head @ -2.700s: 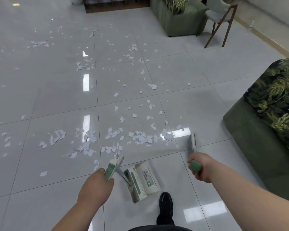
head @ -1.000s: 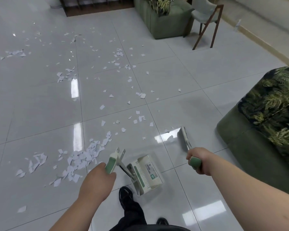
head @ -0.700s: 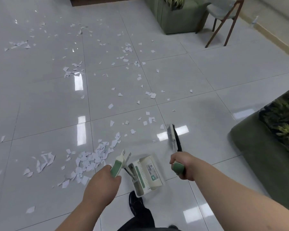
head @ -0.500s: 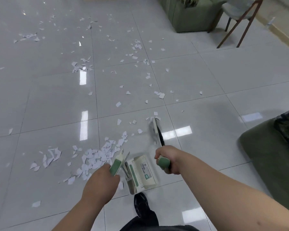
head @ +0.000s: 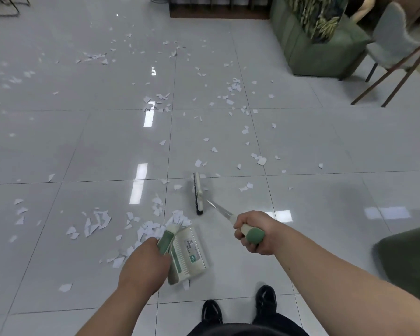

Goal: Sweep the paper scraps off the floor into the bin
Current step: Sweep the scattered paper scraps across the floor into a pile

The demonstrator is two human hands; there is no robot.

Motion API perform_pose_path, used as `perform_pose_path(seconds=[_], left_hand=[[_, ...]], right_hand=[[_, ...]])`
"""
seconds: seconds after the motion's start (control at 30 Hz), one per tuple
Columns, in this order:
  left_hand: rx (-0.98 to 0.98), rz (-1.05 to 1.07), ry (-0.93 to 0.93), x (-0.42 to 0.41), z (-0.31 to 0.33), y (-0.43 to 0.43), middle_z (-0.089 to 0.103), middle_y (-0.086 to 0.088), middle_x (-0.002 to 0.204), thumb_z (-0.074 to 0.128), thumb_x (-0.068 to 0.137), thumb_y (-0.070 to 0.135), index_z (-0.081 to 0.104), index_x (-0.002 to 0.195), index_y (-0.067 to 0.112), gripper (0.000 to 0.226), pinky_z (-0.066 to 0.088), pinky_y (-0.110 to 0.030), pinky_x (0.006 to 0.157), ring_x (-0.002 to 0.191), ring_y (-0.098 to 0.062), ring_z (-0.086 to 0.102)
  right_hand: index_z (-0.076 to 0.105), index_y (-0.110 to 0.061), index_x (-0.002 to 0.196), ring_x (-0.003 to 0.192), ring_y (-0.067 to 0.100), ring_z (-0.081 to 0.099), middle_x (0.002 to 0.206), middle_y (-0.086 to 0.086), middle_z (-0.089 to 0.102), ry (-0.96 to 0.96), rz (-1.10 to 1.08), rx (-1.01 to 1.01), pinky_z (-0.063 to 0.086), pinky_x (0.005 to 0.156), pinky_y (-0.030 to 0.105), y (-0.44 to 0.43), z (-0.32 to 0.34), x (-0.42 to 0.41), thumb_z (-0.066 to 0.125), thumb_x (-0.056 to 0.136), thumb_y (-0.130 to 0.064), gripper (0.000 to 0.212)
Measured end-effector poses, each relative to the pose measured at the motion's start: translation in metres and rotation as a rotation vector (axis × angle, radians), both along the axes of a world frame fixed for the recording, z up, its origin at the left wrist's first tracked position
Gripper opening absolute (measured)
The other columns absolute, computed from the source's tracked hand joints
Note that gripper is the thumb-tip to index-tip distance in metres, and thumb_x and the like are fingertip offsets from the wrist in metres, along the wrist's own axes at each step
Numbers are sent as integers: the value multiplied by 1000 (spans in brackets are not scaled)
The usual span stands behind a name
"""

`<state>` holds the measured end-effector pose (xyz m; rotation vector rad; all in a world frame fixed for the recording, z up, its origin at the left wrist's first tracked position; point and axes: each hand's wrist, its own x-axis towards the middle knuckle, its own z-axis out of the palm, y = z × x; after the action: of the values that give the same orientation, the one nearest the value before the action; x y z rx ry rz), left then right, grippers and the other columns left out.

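The right hand (head: pixel 254 232) is clenched round the green grip of the broom (head: pixel 198 194), whose head rests on the floor (head: pixel 325 166) ahead, bristles turned left toward a heap of scraps (head: pixel 153 226). The left hand (head: pixel 144 263) grasps the green handle of the dustpan (head: pixel 188 254), which sits on the tiles between the two hands, touching the near edge of that heap. More scraps lie scattered across the tiles beyond, out to the far left and toward a green sofa (head: pixel 320 44) and a chair (head: pixel 398 49) at upper right. Two black shoes (head: pixel 238 306) stand just behind the dustpan
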<state>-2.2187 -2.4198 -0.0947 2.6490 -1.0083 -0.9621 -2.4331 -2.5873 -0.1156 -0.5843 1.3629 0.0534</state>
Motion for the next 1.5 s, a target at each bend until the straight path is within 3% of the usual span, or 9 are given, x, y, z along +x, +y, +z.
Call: perform_pose_path(seconds=[0.4, 0.53, 0.9, 1.17, 1.3, 1.5], left_hand=[[-82, -33, 21, -8, -3, -48, 59, -1, 74, 52, 90, 21, 50, 80, 15, 12, 35, -29, 53, 64, -17, 53], [-87, -69, 11, -20, -1, -77, 62, -2, 75, 52, 90, 21, 52, 81, 15, 11, 37, -28, 54, 65, -19, 57], [-38, -142, -20, -78, -1, -186, 57, -3, 72, 54, 89, 20, 49, 79, 13, 13, 35, -29, 54, 62, -20, 52], [52, -49, -57, -118, -1, -232, 59, -3, 74, 51, 90, 19, 48, 79, 14, 12, 36, -28, 54, 62, -19, 53], [94, 49, -62, -127, 0, -236, 57, -3, 72, 52, 88, 15, 47, 80, 13, 10, 34, -29, 53, 59, -19, 49], [138, 204, -51, -135, 5, -227, 55, -5, 70, 54, 85, 14, 46, 78, 11, 11, 34, -29, 53, 58, -21, 47]], right_hand=[[56, -13, 96, 45, 19, 44, 65, 11, 59, 271, -97, -178, 31, 44, 18, -39, 10, -91, 58, 77, -5, 20], [60, -10, 97, 55, 23, 50, 77, 14, 61, 390, -100, -193, 37, 49, 20, -55, -4, -127, 60, 72, -4, 26], [61, -11, 103, 58, 24, 54, 82, 15, 63, 469, -187, -192, 42, 49, 20, -164, -16, -211, 61, 76, -4, 27], [59, -12, 91, 55, 22, 49, 71, 10, 55, 444, -15, -144, 41, 50, 20, -248, -42, -217, 59, 76, -3, 18], [48, -16, 77, 64, 21, 35, 69, 6, 42, 341, 239, -143, 33, 57, 27, -251, -55, -172, 49, 77, 0, 16], [51, -17, 79, 55, 20, 41, 71, 9, 48, 98, 221, -31, 28, 44, 18, -234, -39, -76, 44, 81, -3, 15]])
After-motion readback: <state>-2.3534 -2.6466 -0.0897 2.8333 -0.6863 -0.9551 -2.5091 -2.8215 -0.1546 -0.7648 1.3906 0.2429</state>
